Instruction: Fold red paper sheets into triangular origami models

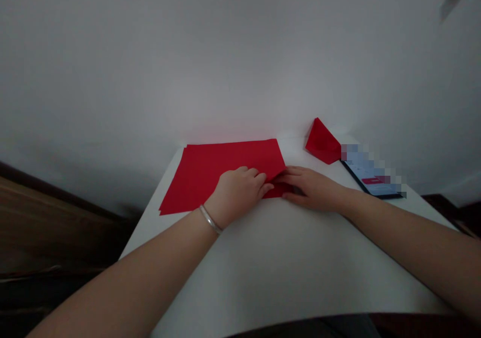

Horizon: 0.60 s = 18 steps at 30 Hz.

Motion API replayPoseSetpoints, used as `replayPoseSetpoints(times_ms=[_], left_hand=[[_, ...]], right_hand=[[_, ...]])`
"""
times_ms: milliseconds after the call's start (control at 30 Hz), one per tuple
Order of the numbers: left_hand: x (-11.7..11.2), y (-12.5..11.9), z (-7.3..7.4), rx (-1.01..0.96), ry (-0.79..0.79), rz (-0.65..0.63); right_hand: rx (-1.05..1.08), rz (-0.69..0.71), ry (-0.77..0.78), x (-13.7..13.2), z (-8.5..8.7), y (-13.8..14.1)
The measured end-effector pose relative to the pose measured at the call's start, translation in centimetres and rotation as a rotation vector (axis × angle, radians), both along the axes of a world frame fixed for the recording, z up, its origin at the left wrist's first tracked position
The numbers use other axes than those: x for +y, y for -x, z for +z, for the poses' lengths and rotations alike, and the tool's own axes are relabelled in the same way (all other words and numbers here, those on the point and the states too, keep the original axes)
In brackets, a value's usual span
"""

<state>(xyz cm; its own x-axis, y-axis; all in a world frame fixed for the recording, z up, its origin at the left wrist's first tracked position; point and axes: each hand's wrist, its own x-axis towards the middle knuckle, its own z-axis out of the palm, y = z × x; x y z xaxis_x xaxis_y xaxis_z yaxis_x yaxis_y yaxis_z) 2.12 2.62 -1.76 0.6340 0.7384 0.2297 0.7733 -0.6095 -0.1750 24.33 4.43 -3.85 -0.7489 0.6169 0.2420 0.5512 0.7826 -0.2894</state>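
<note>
Sheets of red paper (221, 162) lie on the white table, their edges slightly offset at the left. The near right corner is lifted and bent over, with a darker red layer showing beneath it. My left hand (242, 193), a silver bangle at its wrist, rests on the paper with curled fingers, its thumb and fingers closed on the bent edge. From the right, my right hand (310, 188) grips the same corner, fingers along the edge and thumb lower by the near side. The fingertips of both hands are partly hidden by the paper.
A folded red paper piece (323, 142) stands at the back right, by a tablet (370, 173) with a lit, partly blurred screen. The white table (285, 263) meets a pale wall (240, 67) behind. Brown wooden furniture (48, 223) is at the left.
</note>
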Motion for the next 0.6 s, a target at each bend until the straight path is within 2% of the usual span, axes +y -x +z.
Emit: replayPoseSetpoints(times_ms=[167, 433, 500, 600], left_hand=[[1.3, 0.8, -0.5, -0.16, 0.125, 0.001], [2.2, 1.4, -1.1, -0.199, 0.181, -0.052], [2.2, 1.4, -1.2, -0.202, 0.183, -0.055], [2.1, 1.4, -1.2, -0.217, 0.186, -0.047]], right_hand=[[-0.003, -0.013, 0.019, -0.1, 0.0, 0.0], [0.118, -0.021, 0.169, 0.3, 0.0, -0.2], [0.157, -0.091, 0.175, 0.5, -0.4, -0.2], [0.337, -0.31, 0.159, 0.7, -1.2, -0.3]])
